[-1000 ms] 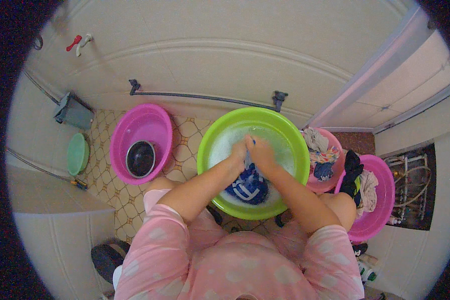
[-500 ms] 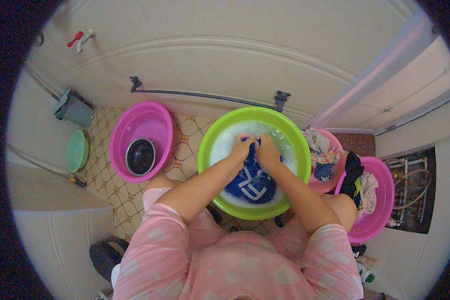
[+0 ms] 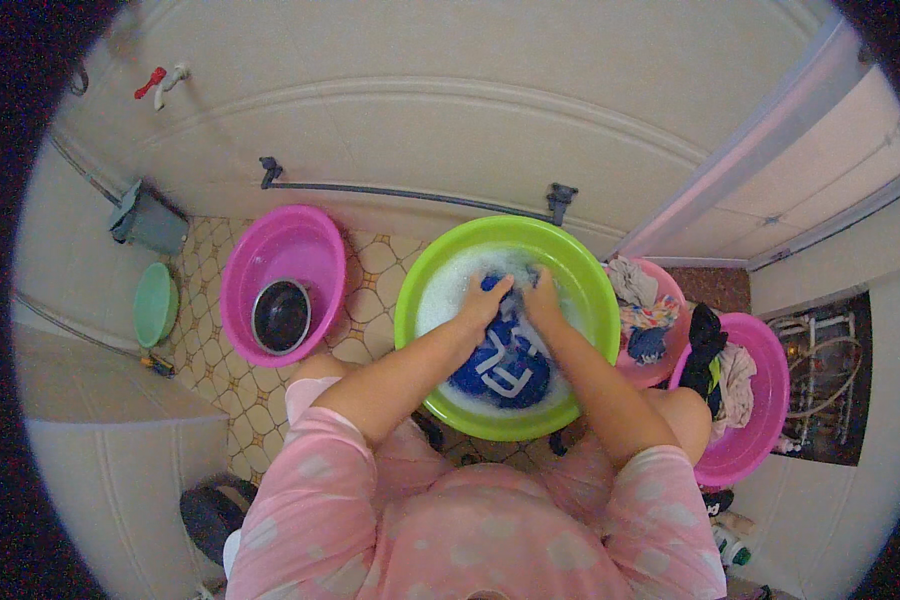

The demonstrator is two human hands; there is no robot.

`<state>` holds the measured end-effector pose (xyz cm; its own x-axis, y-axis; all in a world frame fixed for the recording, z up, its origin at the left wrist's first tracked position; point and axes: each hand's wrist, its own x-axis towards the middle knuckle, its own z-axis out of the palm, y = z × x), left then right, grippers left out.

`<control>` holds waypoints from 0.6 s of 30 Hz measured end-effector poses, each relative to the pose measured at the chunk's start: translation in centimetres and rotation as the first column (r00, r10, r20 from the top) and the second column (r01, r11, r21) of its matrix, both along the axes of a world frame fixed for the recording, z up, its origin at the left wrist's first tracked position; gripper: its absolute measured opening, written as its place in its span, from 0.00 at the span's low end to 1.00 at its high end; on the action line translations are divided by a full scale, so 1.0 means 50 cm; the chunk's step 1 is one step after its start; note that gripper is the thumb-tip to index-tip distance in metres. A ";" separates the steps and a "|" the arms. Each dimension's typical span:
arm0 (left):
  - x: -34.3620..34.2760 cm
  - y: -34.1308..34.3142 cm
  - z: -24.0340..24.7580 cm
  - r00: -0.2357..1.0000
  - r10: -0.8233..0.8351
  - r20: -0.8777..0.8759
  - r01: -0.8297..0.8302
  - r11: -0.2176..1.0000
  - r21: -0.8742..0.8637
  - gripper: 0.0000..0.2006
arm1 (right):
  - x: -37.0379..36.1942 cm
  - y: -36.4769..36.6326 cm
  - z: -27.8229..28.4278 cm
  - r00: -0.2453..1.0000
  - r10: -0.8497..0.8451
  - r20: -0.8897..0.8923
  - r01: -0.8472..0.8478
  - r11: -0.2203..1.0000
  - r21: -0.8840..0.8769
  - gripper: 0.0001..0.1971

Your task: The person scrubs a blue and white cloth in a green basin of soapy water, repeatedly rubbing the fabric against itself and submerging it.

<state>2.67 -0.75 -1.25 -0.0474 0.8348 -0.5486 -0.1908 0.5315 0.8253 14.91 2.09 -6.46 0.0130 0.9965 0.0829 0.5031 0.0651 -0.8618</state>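
A bright green basin (image 3: 602, 300) of foamy water stands on the floor between my knees. In it lies a wet, dark blue garment (image 3: 511, 372) with white lettering. My left hand (image 3: 486, 303) is closed on the garment's far part, thumb on top. Just right of it, my right hand (image 3: 543, 300) grips the same bunched cloth, its fingertips partly hidden in suds. A small gap with blue cloth separates the two hands. White suds (image 3: 440, 292) float around the garment, mostly along the left side.
On the left, a pink basin (image 3: 270, 232) holds a dark round bowl (image 3: 281, 316). A pale pink basin (image 3: 670, 285) and a magenta basin (image 3: 770, 425) with clothes sit at right. A grey bin (image 3: 152, 222) and small green basin (image 3: 155, 305) are far left; a pipe (image 3: 410, 194) runs along the wall.
My hands, close together before, have moved slightly apart. The right hand's fingers now reach more forward into the suds, and the cloth between the hands has shifted.
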 end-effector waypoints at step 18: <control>0.007 -0.009 0.027 0.720 0.201 0.665 -0.084 0.975 -0.203 0.19 | -0.061 -0.041 0.123 0.921 0.192 0.339 -0.240 0.965 0.105 0.14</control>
<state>3.04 -1.19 0.08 0.2735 0.7554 -0.5954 -0.7510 0.5545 0.3585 11.88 0.02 -0.30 -0.2524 0.9495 0.1864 0.7125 0.3128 -0.6281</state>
